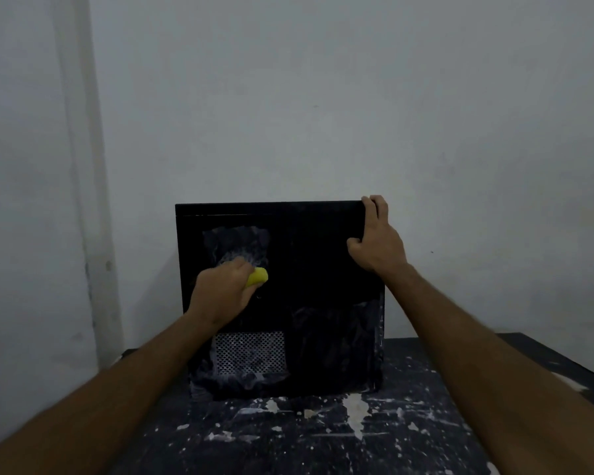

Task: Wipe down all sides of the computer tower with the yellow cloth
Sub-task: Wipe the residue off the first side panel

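Note:
A black computer tower [319, 269] stands upright on a dark table, its broad side panel facing me. The panel carries whitish dusty smears at the upper left and along the bottom, and a perforated vent low on the left. My left hand [220, 293] grips a bunched yellow cloth [258, 276] and presses it against the left middle of the panel, just under the upper smear. My right hand [374, 234] holds the tower's top right corner, fingers curled over the top edge and thumb on the panel.
The dark table [323, 437] is speckled with white paint marks and reaches to the frame's bottom. A pale wall [323, 97] stands right behind the tower, with a vertical ridge [90, 200] at the left.

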Motion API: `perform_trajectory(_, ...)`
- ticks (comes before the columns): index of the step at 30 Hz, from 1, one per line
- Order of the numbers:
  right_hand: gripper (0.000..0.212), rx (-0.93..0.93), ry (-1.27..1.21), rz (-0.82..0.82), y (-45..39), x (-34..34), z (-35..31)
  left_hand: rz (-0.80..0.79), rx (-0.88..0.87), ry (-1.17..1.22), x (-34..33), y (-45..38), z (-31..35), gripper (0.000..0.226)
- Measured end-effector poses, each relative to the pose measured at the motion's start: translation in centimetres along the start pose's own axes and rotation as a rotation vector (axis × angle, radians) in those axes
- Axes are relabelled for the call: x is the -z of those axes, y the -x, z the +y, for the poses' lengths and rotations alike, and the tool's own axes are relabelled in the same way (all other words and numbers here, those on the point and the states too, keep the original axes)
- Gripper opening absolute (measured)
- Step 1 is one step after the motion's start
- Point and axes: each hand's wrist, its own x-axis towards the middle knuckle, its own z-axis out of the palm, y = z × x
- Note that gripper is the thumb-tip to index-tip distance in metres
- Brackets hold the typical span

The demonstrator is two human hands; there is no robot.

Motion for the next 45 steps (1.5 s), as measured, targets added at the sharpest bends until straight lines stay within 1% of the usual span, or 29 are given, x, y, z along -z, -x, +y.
perform_trajectory(1,0.081,-0.002,-0.001,0.000,0.0,0.0,0.0,-0.028,-0.019,-0.010,0.0,-0.4,0.4,0.029)
perform_trajectory(3,0.081,-0.005,-0.004,-0.005,0.0,0.1,0.0,-0.114,-0.135,-0.045,0.1,-0.8,1.3,0.029)
perform_trajectory(4,0.081,-0.008,-0.005,-0.005,0.0,0.1,-0.1,-0.126,-0.161,-0.061,0.2,-1.1,1.4,0.029)
perform_trajectory(5,0.081,-0.009,-0.006,-0.007,0.0,0.1,-0.1,-0.106,-0.136,-0.068,0.4,-1.4,1.2,0.029)
perform_trajectory(7,0.081,-0.009,-0.011,-0.013,0.0,0.1,-0.1,-0.033,-0.011,-0.057,1.0,-2.0,0.9,0.027)
perform_trajectory(8,0.081,-0.009,-0.011,-0.012,0.1,0.1,-0.1,-0.022,0.023,-0.040,1.0,-2.2,0.9,0.026)
perform_trajectory(9,0.081,-0.009,-0.011,-0.013,0.1,0.1,0.0,-0.046,-0.015,-0.030,0.8,-2.2,1.1,0.027)
perform_trajectory(11,0.081,-0.009,-0.013,-0.015,0.1,0.2,0.0,-0.154,-0.168,-0.036,0.1,-1.9,1.9,0.030)
perform_trajectory(12,0.081,-0.011,-0.016,-0.017,0.1,0.2,0.0,-0.184,-0.193,-0.039,0.1,-1.7,2.0,0.032)
perform_trajectory(13,0.081,-0.010,-0.017,-0.017,0.1,0.2,0.0,-0.161,-0.158,-0.031,0.1,-1.5,1.9,0.031)
perform_trajectory(15,0.081,-0.009,-0.014,-0.016,0.1,0.2,0.0,-0.038,0.041,0.020,0.3,-1.1,1.2,0.028)
perform_trajectory(16,0.081,-0.007,-0.010,-0.014,0.1,0.2,0.0,0.011,0.091,0.037,0.2,-0.8,1.0,0.029)
perform_trajectory(17,0.082,-0.006,-0.007,-0.016,0.1,0.2,0.1,0.019,0.066,0.043,0.0,-0.6,1.1,0.034)
perform_trajectory(19,0.082,-0.005,-0.003,-0.018,0.1,0.2,0.1,0.007,-0.056,0.022,-0.5,0.0,1.0,0.050)
perform_trajectory(20,0.082,-0.006,-0.004,-0.018,0.1,0.1,0.1,0.006,-0.058,0.027,-0.3,0.2,0.8,0.052)
perform_trajectory(23,0.082,-0.003,-0.005,-0.012,0.1,0.0,0.2,0.073,0.085,0.065,0.3,0.5,-0.4,0.044)
perform_trajectory(27,0.083,-0.004,-0.013,-0.004,0.2,-0.1,0.1,0.028,0.044,0.088,0.9,0.9,-1.8,0.058)
perform_trajectory(29,0.083,-0.008,-0.017,0.000,0.2,-0.1,-0.1,0.024,0.127,0.102,1.7,1.0,-3.0,0.057)
perform_trajectory(30,0.084,-0.012,-0.015,0.000,0.2,0.0,-0.1,0.026,0.139,0.098,1.9,1.1,-3.5,0.060)
perform_trajectory(32,0.084,-0.015,-0.010,0.000,0.2,-0.1,-0.1,-0.002,0.070,0.060,1.9,1.1,-4.1,0.074)
perform_trajectory(33,0.084,-0.013,-0.010,0.002,0.2,-0.1,0.0,-0.007,0.040,0.035,2.1,1.0,-4.3,0.076)
perform_trajectory(34,0.084,-0.010,-0.011,0.006,0.2,-0.1,0.0,-0.001,0.044,0.025,2.3,1.0,-4.6,0.072)
perform_trajectory(36,0.084,-0.007,-0.006,0.009,0.2,-0.3,-0.1,0.001,0.137,0.032,2.7,0.8,-5.3,0.055)
perform_trajectory(37,0.084,-0.012,-0.003,0.007,0.2,-0.3,-0.2,-0.022,0.156,0.041,2.8,0.7,-5.7,0.052)
perform_trajectory(39,0.085,-0.012,0.006,0.003,0.2,-0.2,-0.1,-0.101,0.084,0.050,2.5,0.8,-6.3,0.061)
perform_trajectory(41,0.084,-0.001,0.009,0.007,0.2,-0.1,0.1,-0.097,0.033,0.026,2.8,1.0,-6.7,0.063)
perform_trajectory(43,0.084,0.007,0.012,0.007,0.2,-0.1,0.1,-0.042,0.117,0.024,3.0,1.4,-7.0,0.053)
perform_trajectory(44,0.084,0.005,0.013,0.006,0.2,-0.1,0.0,-0.036,0.150,0.030,3.0,1.7,-7.1,0.051)
perform_trajectory(45,0.084,0.001,0.013,0.004,0.3,-0.1,0.0,-0.060,0.139,0.031,2.9,1.8,-7.0,0.054)
